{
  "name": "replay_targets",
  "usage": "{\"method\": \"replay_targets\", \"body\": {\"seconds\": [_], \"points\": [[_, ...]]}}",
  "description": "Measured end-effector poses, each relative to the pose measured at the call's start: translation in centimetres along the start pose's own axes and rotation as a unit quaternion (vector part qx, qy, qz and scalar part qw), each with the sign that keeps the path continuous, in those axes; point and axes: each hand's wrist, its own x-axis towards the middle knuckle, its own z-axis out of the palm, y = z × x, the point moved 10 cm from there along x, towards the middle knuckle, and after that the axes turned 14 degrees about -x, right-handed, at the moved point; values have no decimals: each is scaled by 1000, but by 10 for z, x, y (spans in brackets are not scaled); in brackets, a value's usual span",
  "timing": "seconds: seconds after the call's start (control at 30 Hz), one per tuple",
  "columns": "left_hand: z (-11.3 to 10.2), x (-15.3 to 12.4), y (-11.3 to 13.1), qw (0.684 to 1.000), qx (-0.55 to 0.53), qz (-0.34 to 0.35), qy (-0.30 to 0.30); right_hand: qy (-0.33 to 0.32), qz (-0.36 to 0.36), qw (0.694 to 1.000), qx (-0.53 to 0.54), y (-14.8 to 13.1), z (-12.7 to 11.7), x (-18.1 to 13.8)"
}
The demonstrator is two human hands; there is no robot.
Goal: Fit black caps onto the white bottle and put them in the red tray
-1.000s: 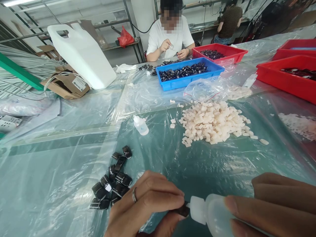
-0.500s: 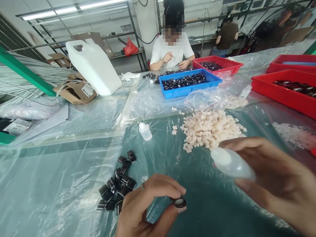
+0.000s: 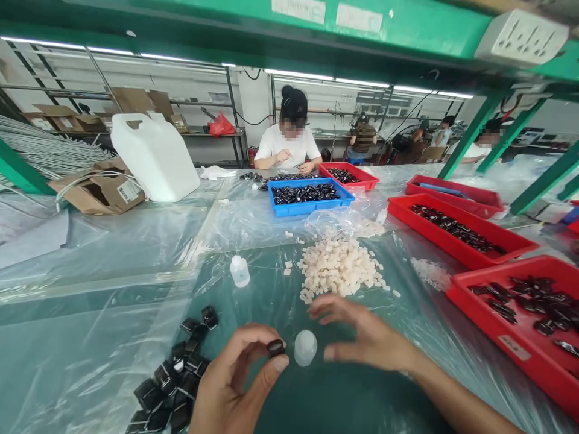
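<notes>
Between thumb and fingertips my left hand (image 3: 242, 377) pinches a small black part (image 3: 275, 348) with an oval end facing me. A translucent white plastic bottle (image 3: 306, 348) is just right of it, seen nearly end-on. My right hand (image 3: 362, 334) is open beside the bottle, thumb and fingers apart, not touching it. Left of my left hand lies a heap of shiny black parts (image 3: 167, 377), partly hidden by that hand. Beyond my right hand is a pile of small cream-coloured pieces (image 3: 339, 265). A second small white bottle (image 3: 239, 271) stands further back on the plastic-covered table.
A blue tray (image 3: 312, 209) and several red trays (image 3: 461, 256) hold black parts. A large white jug (image 3: 156, 160) and a cardboard box (image 3: 97, 187) stand at the back left. A green beam (image 3: 407, 30) crosses overhead. Across the table a person (image 3: 289, 141) works with small parts.
My right hand has let go of the bottle, which is now beside my left hand. My left hand still holds the black part. The view has tilted up and swung right.
</notes>
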Motion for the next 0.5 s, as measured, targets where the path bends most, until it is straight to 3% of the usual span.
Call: {"method": "replay_targets", "body": {"seconds": [0.13,0.3,0.5], "points": [[-2,0,7,998,53,36,-25,81,12,984,-161,34,-47,1],[4,-3,18,995,46,79,-48,60,-6,954,-293,51,-39,4],[10,-9,26,990,33,119,-72,58,-22,947,-315,39,-38,2]]}}
